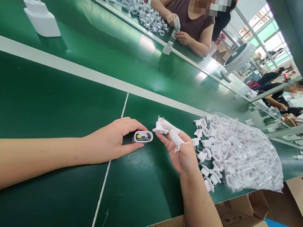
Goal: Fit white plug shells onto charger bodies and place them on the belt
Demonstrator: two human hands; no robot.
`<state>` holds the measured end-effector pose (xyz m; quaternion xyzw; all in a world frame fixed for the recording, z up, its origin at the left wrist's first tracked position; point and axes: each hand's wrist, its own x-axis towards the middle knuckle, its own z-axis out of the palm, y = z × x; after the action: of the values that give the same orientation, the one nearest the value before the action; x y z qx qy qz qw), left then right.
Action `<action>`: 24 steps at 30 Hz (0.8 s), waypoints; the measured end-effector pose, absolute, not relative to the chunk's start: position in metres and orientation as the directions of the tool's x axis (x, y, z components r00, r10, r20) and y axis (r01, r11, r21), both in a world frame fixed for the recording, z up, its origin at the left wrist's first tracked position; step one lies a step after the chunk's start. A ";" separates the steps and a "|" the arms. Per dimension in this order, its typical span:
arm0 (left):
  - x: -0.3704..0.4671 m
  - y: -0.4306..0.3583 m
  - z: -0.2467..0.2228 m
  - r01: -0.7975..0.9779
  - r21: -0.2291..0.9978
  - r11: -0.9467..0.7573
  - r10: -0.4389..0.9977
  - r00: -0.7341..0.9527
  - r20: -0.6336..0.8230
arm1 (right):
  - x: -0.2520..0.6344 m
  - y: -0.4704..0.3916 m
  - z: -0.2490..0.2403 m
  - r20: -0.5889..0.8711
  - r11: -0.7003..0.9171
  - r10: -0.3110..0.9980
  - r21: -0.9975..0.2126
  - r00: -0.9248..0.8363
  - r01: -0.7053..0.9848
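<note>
Mid-frame, the left hand (116, 138) grips a white charger housing (147, 138), circuitry (139, 136) visible in its open end; beside it the right hand (184, 152) pinches a pronged plug cap (160, 127). I see a plastic bag (271, 172) of similar caps (218, 166) right of centre.

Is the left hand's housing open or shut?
Open: components show inside the housing, and the pronged cap is off it, in the right hand.
</note>
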<state>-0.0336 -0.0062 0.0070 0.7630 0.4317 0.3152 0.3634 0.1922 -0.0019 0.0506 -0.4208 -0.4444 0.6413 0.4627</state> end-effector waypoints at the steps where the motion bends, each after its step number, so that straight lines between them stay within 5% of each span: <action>1: -0.033 -0.006 0.006 0.428 0.828 -0.362 0.889 0.424 0.169 | 0.192 -0.001 0.050 -0.128 -0.174 0.971 -0.958 -0.200 -0.230; 8: -0.033 -0.005 0.003 0.402 0.821 -0.405 0.867 0.454 0.205 | 0.194 0.001 0.046 -0.141 -0.165 0.977 -0.976 -0.160 -0.144; 13: -0.032 -0.004 0.005 0.413 0.844 -0.343 0.896 0.413 0.162 | 0.188 -0.006 0.042 0.164 0.172 0.978 -0.983 -0.133 0.056; 18: -0.030 -0.003 0.008 0.374 0.846 -0.379 0.883 0.420 0.209 | 0.173 -0.017 0.044 0.391 0.440 0.895 -0.855 -0.216 0.276; 24: -0.030 -0.002 0.007 0.369 0.848 -0.380 0.881 0.424 0.210 | 0.163 -0.018 0.049 0.483 0.574 0.819 -0.674 -0.311 0.465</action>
<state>-0.0296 -0.0022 0.0070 0.7568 0.4130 0.3426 0.3733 0.1627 -0.0179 0.0489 -0.4107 -0.7816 0.2108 0.4195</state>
